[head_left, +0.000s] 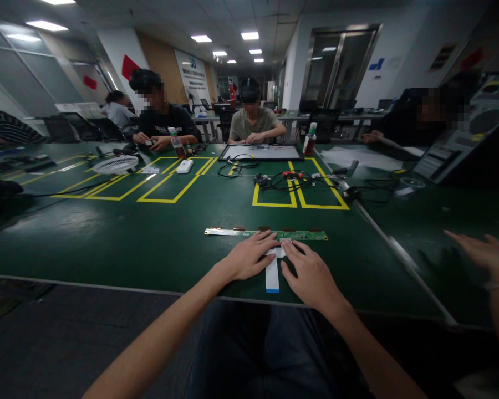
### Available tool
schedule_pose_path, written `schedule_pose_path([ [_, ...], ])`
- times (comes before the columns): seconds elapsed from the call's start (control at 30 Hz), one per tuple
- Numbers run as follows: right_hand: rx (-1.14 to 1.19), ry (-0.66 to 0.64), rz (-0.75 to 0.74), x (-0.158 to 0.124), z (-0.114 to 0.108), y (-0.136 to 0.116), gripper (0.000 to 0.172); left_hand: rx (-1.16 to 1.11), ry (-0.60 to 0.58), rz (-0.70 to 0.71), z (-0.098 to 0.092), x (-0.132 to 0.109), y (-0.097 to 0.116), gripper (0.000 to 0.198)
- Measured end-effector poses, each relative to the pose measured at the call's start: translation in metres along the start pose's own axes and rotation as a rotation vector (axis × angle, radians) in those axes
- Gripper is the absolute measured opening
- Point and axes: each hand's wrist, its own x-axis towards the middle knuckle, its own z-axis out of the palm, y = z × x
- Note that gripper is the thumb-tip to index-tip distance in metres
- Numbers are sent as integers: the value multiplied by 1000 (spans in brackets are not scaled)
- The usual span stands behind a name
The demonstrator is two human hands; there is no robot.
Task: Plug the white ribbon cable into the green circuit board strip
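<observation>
A long, narrow green circuit board point(224, 233) lies crosswise on the green table in front of me. From its near edge a white flat ribbon cable point(271, 277) with a blue end runs toward me. My left hand point(249, 257) is open, its outstretched fingers over the board's middle and its thumb beside the cable. To the right, my right hand point(311, 275) has its fingertips on the cable's upper end at the board, with the thumb apart from them. Both hands partly hide the joint between cable and board.
Yellow tape marks, black cables point(274, 182) and a red-handled tool point(291, 174) lie farther back. Beyond them are a framed white panel point(260, 152), two bottles point(310, 139) and seated people. Another person's hand point(482, 252) reaches in from the right, near a computer case point(461, 130).
</observation>
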Motion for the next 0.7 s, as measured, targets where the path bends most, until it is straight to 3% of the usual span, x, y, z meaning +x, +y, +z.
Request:
schedule_pose_path([
  [0.7,133,27,83,8,2,11,45,116,21,109,-1,-1,0,47],
])
